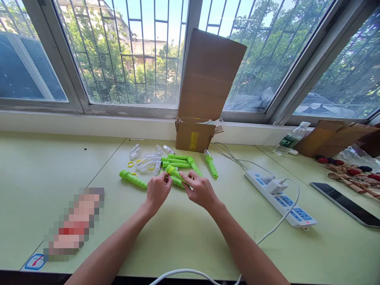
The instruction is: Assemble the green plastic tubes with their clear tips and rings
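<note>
A green plastic handle [175, 173] with a threaded wide end is held up between both hands over the table. My right hand [202, 190] is closed around its narrow end. My left hand [159, 188] pinches at the threaded end, where a bit of yellow shows; the fingertips partly hide it. Around them lie several similar green handles, one at the left [133, 179] near my left hand. Clear plastic tubes [145, 163] lie behind my left hand, with yellow rings [130, 164] among them. A green handle with a clear cap [211, 164] lies apart on the right.
An open cardboard box [190, 136] stands against the window sill. To the right are a white power strip [280, 198] with cables, a phone [346, 204], a water bottle [292, 138] and beaded wooden pieces [353, 178]. A pixelated object [75, 223] lies at the left.
</note>
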`<state>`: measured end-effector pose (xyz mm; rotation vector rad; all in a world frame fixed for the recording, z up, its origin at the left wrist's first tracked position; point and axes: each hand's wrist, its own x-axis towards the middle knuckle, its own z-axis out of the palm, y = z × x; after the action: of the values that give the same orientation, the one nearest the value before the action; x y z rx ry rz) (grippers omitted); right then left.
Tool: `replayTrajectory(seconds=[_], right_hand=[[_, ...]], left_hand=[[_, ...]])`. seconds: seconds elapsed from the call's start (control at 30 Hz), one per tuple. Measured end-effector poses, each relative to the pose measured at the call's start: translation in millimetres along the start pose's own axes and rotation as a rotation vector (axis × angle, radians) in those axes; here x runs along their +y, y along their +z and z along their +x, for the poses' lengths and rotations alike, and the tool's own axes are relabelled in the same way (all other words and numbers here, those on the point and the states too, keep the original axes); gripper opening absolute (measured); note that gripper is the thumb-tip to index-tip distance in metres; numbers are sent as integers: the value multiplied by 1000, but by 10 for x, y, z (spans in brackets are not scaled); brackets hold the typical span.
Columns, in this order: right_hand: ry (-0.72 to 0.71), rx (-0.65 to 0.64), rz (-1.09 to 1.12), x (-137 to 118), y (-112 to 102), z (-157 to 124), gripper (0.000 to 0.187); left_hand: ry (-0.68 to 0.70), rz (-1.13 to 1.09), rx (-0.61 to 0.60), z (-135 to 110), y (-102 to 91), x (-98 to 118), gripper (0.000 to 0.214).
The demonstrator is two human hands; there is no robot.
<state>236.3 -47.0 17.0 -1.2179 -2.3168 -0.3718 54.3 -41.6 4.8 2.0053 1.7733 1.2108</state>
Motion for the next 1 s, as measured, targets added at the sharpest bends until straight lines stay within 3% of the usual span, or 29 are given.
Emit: replayTrajectory(seconds=[0.23, 0.5, 1.0], right_hand=[[50, -11, 37, -74, -31, 7, 40], [130, -38, -12, -22, 41, 2, 43], [124, -23, -54, 55, 17, 9, 42]], left_hand=[[74, -85, 45, 63, -23, -61, 8], [186, -6, 39, 12, -106, -11, 6], [138, 17, 12, 24, -71, -27, 19]])
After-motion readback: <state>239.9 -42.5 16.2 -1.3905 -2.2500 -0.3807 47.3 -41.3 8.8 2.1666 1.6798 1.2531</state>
